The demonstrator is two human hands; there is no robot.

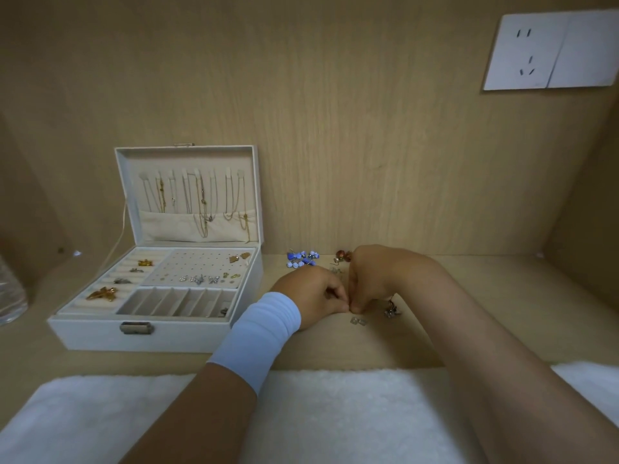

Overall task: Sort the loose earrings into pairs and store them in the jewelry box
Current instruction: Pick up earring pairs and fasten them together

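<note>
A white jewelry box (100, 336) stands open on the left, with necklaces hung in its lid and several earrings on its perforated panel (197, 266). My left hand (311, 296), above a pale blue wristband, and my right hand (371, 279) meet fingertip to fingertip just right of the box, pinching something tiny that I cannot make out. Loose blue earrings (301, 258) and a reddish-brown earring (343, 255) lie behind my hands. A silver earring (390, 311) and small clear earring backs (357, 321) lie below my right hand.
The wooden shelf is closed in by a back wall and side walls. A white socket plate (549, 50) sits on the wall at the upper right. A clear glass object (10, 293) stands at the far left. A white fluffy cloth (335, 416) covers the near edge.
</note>
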